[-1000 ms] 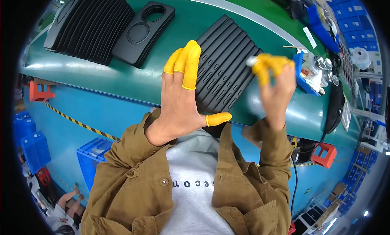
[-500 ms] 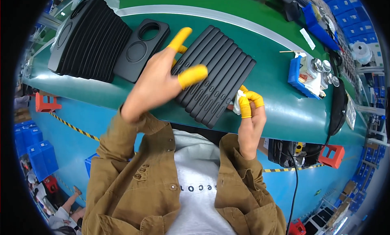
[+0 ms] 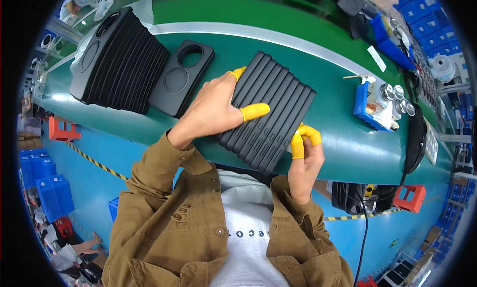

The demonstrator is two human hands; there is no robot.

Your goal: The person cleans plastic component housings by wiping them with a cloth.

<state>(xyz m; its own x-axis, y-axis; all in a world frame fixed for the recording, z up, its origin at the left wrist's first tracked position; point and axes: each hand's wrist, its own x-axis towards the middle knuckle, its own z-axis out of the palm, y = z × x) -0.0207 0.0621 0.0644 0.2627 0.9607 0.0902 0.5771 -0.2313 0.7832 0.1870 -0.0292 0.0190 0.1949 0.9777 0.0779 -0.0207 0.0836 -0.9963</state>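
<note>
A row of flat black plastic panels point(image 3: 280, 101) stands on edge, closely packed, on the green workbench in front of me. Small oval slots show along the panels' near edges. My left hand point(image 3: 211, 108) is at the row's left end, yellow finger cot on the thumb laid across the panel edges and the fingers down the far left side, partly hidden. At the right end my right hand point(image 3: 308, 158), in yellow finger cots, pinches a white cloth point(image 3: 289, 148), of which only a little shows beside the last panel.
Left of the row lies a single black panel point(image 3: 175, 81) with a round hole. Beyond it stands a longer row of such panels point(image 3: 126, 71). A blue bin point(image 3: 365, 110) with metal-capped bottles point(image 3: 387, 92) sits at the right, near a black bag point(image 3: 416, 135).
My left hand, raised and spread over the row before, has come down onto its left end. My right hand stays at the right end with the cloth. The whole view has shifted slightly.
</note>
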